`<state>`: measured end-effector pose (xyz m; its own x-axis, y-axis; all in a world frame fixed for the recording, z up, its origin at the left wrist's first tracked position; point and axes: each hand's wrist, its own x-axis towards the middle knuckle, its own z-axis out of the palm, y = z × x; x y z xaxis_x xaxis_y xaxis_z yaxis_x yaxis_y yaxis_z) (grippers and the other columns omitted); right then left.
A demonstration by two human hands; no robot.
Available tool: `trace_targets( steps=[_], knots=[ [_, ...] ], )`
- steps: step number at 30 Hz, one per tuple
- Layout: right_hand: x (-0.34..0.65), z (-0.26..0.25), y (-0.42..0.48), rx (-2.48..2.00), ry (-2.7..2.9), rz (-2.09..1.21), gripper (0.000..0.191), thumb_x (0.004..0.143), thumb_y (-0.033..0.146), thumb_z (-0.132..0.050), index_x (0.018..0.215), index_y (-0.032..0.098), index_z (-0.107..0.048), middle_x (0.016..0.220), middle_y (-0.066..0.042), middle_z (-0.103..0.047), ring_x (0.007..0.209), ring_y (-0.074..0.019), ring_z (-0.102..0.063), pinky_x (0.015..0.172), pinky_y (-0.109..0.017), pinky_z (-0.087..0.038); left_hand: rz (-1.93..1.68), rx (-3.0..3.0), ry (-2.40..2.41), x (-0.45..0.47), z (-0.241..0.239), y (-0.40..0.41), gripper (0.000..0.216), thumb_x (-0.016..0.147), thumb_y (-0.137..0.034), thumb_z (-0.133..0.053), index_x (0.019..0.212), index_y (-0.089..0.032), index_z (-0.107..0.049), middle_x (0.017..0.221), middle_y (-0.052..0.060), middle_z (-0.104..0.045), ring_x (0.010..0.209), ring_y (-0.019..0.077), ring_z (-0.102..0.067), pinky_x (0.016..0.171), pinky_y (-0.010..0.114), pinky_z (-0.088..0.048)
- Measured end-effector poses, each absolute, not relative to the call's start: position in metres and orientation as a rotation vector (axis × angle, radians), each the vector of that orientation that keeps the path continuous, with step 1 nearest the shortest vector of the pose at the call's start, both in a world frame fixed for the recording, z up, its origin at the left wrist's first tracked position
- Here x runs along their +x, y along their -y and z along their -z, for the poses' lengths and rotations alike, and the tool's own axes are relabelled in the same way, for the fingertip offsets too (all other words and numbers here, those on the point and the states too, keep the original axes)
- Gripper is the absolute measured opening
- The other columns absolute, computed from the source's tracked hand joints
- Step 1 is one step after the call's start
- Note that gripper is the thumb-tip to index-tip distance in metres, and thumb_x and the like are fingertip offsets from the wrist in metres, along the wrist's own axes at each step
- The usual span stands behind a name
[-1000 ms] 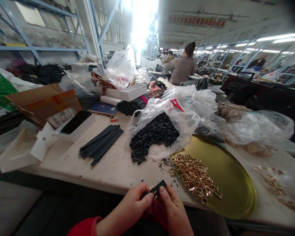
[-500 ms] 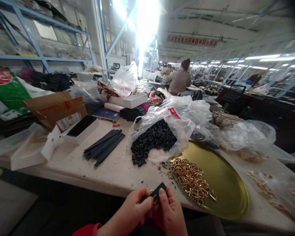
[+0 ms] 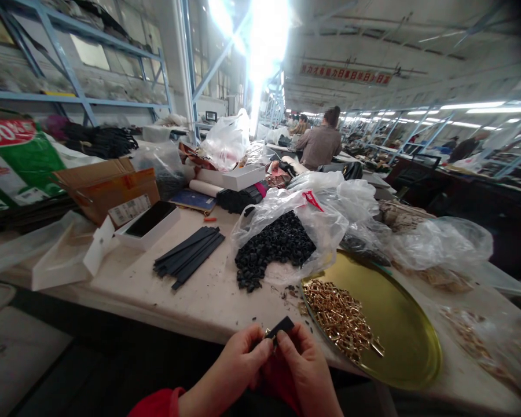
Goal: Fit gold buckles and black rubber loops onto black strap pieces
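Close to the table's front edge, both my hands are closed on one small work piece. My right hand [image 3: 301, 353] pinches a short black strap [image 3: 282, 328] between thumb and fingers. At the strap's left end, the fingers of my left hand [image 3: 247, 353] grip a small gold metal buckle [image 3: 268, 332], mostly hidden by the fingertips. To the right, a round gold tray [image 3: 399, 324] bears a heap of gold metal buckles [image 3: 336, 315]. Beyond my hands, many small black loops [image 3: 278, 246] spill from a clear plastic bag [image 3: 330, 223].
A stack of black strips [image 3: 189, 255] lies on the table [image 3: 156, 301], left of the loops. Farther left are a phone [image 3: 151, 219] in a white box and a cardboard box [image 3: 113, 188]. More plastic bags [image 3: 438, 240] lie at right. A person [image 3: 321, 142] sits farther back.
The black strap has tilted in my fingers, and my right thumb has slid lower along it. The whole view has shifted slightly.
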<state>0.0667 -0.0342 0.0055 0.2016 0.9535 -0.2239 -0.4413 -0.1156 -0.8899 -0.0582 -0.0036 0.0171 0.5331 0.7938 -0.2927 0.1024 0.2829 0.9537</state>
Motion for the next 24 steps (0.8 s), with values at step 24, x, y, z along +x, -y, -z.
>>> trace_targets(
  steps=[24],
  knots=[
    [0.088,0.001,-0.023,-1.431,1.452,-1.278,0.035,0.083,0.048,-0.046,0.077,0.018,-0.063,0.061,0.0,-0.058,0.059,-0.0157,-0.053,0.056,-0.025,-0.04,-0.559,1.286,-0.939,-0.079,-0.002,-0.033,0.027,0.078,-0.034,-0.051,0.097,-0.016,-0.048,0.063,-0.004,-0.056,0.052,0.0099,-0.05,0.049,0.019,-0.039]
  ],
)
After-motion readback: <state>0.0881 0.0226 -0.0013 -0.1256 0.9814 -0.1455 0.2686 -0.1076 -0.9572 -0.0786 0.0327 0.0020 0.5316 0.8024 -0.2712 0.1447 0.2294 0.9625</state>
